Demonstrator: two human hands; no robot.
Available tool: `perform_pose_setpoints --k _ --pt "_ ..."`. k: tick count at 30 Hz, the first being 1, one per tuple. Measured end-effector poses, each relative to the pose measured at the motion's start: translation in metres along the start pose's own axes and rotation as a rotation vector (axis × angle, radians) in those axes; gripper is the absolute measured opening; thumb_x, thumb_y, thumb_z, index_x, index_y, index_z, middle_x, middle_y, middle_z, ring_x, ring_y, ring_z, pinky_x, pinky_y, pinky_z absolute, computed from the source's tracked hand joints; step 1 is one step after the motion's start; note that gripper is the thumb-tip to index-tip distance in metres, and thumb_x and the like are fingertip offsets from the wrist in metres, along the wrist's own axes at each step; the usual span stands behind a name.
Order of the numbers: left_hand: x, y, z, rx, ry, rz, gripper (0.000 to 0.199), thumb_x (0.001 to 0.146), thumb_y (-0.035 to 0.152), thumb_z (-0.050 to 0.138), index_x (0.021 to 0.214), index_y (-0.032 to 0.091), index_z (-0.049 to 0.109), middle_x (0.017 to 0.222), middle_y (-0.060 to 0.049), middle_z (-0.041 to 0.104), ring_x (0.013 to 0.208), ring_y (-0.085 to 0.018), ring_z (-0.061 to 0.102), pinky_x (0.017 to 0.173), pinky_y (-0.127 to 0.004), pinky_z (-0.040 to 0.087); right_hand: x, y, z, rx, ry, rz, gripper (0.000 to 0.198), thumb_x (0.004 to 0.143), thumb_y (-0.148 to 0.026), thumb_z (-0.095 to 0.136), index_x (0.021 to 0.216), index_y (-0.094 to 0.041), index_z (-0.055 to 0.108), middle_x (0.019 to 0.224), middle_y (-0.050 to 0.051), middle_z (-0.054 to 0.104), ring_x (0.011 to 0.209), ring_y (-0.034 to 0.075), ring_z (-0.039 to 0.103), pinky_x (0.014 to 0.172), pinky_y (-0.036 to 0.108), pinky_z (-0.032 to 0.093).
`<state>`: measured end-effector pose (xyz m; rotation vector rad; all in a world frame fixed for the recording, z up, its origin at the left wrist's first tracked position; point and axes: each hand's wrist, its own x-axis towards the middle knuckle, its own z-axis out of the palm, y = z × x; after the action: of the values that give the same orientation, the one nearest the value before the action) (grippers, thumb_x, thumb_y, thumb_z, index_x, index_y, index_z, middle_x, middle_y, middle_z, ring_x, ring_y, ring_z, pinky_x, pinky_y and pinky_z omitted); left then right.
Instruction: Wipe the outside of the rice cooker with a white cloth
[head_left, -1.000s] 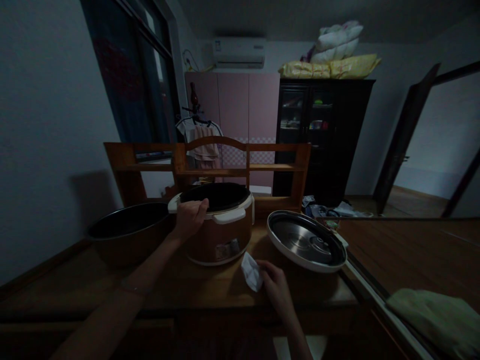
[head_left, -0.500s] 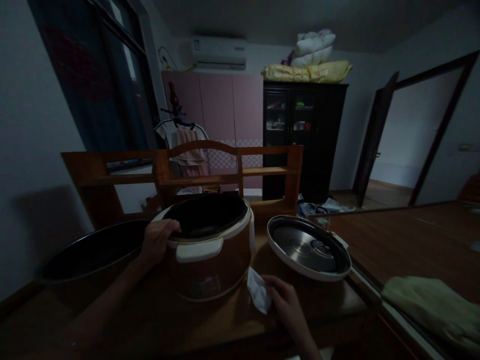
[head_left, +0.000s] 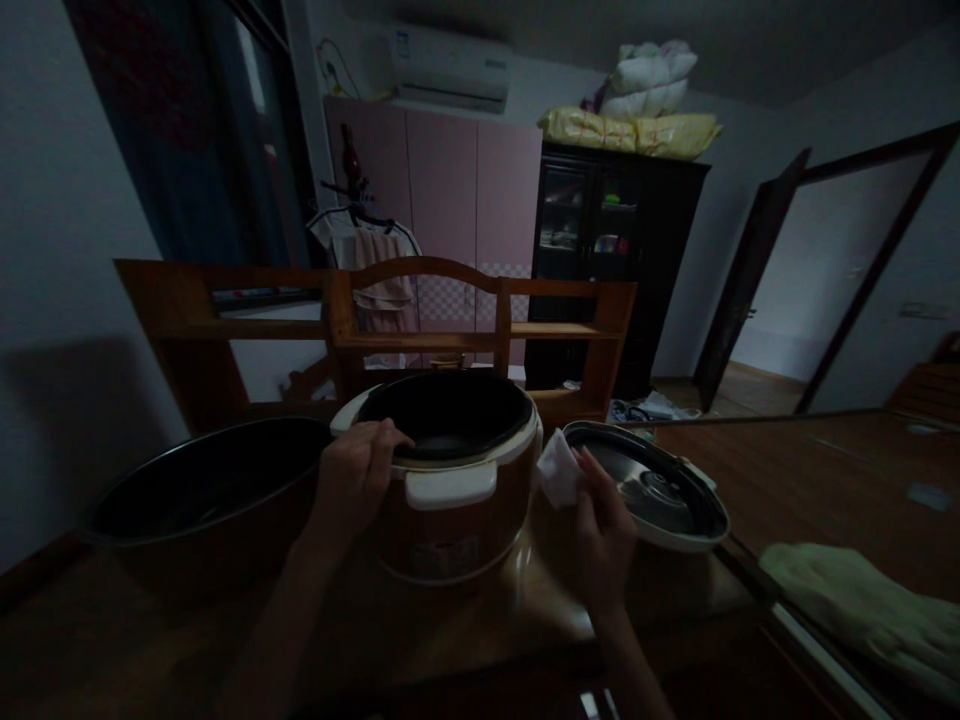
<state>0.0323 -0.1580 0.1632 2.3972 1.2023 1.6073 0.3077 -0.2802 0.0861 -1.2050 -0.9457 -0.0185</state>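
An electric cooker (head_left: 450,540) with a white rim and a dark inner pot (head_left: 442,410) stands open-topped on the wooden desk (head_left: 480,640). My left hand (head_left: 358,468) grips its near-left rim, fingers bent over the edge. A crumpled white tissue (head_left: 559,470) is pinched in my right hand (head_left: 604,515), raised just right of the cooker and partly in front of its lid (head_left: 660,490). That round lid lies with its metal inner side up. Left of the cooker sits a wide dark basin (head_left: 217,480), close to my left forearm.
Behind the cooker runs a wooden shelf rack (head_left: 420,340) along the desk's back. A pale green cloth (head_left: 855,610) lies at the right. Farther off are a pink wardrobe (head_left: 442,200), a black cabinet (head_left: 622,260) and an open door (head_left: 757,270).
My right hand has lifted the tissue upward and slightly right, from low beside the cooker to rim height. My left hand stays at the cooker's rim. The camera view has shifted a little.
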Motion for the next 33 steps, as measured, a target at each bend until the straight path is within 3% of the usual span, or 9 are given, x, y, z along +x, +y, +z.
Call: perform_pose_setpoints --k 6,17,24,27,30,33 --pt "0.002 0.012 0.006 -0.104 0.089 -0.159 0.065 0.103 0.053 0.029 0.069 0.023 0.076 0.081 -0.002 0.075 0.085 -0.016 0.067 0.088 -0.035 0.043 0.004 0.009 0.039 0.004 -0.164 -0.012 0.045 0.102 -0.034 0.053 0.142 -0.022 0.070 0.143 0.009 0.072 0.129 0.028 0.070 0.111 0.041 0.052" --pt "0.001 0.001 0.009 -0.065 0.058 -0.044 0.063 0.102 0.053 0.027 0.073 0.020 0.073 0.080 -0.006 0.073 0.082 -0.018 0.065 0.084 -0.037 0.041 -0.048 0.037 0.029 -0.045 -0.171 -0.013 0.037 0.100 -0.033 0.061 0.132 -0.022 0.077 0.125 0.009 0.080 0.111 0.029 0.080 0.091 0.035 0.064" --pt "-0.001 -0.002 0.013 -0.164 0.117 -0.017 0.063 0.103 0.052 0.027 0.072 0.023 0.074 0.079 -0.003 0.072 0.081 -0.017 0.064 0.083 -0.037 0.041 -0.034 0.012 0.050 0.000 -0.129 -0.199 0.041 0.105 -0.029 0.054 0.143 -0.025 0.070 0.149 0.007 0.066 0.139 0.025 0.064 0.116 0.039 0.053" --pt "-0.003 -0.003 0.015 -0.153 0.114 -0.010 0.064 0.103 0.053 0.026 0.072 0.023 0.074 0.079 -0.003 0.072 0.083 -0.017 0.064 0.085 -0.037 0.041 -0.025 0.011 0.052 -0.037 -0.151 -0.210 0.050 0.105 -0.024 0.050 0.154 -0.025 0.058 0.153 0.008 0.063 0.144 0.026 0.059 0.117 0.042 0.052" --pt "-0.004 -0.005 0.017 -0.166 0.132 -0.001 0.064 0.104 0.052 0.024 0.072 0.024 0.073 0.081 -0.002 0.072 0.084 -0.017 0.064 0.087 -0.037 0.041 -0.035 0.020 0.052 -0.066 -0.156 -0.183 0.053 0.104 -0.022 0.049 0.157 -0.025 0.054 0.149 0.009 0.067 0.143 0.028 0.060 0.115 0.045 0.054" --pt "-0.004 -0.006 0.019 -0.177 0.157 0.005 0.063 0.105 0.049 0.024 0.072 0.026 0.072 0.082 0.000 0.073 0.086 -0.016 0.064 0.088 -0.036 0.042 -0.056 0.027 0.054 -0.094 -0.144 -0.213 0.059 0.102 -0.013 0.044 0.160 -0.025 0.049 0.157 0.009 0.058 0.148 0.027 0.054 0.119 0.047 0.050"
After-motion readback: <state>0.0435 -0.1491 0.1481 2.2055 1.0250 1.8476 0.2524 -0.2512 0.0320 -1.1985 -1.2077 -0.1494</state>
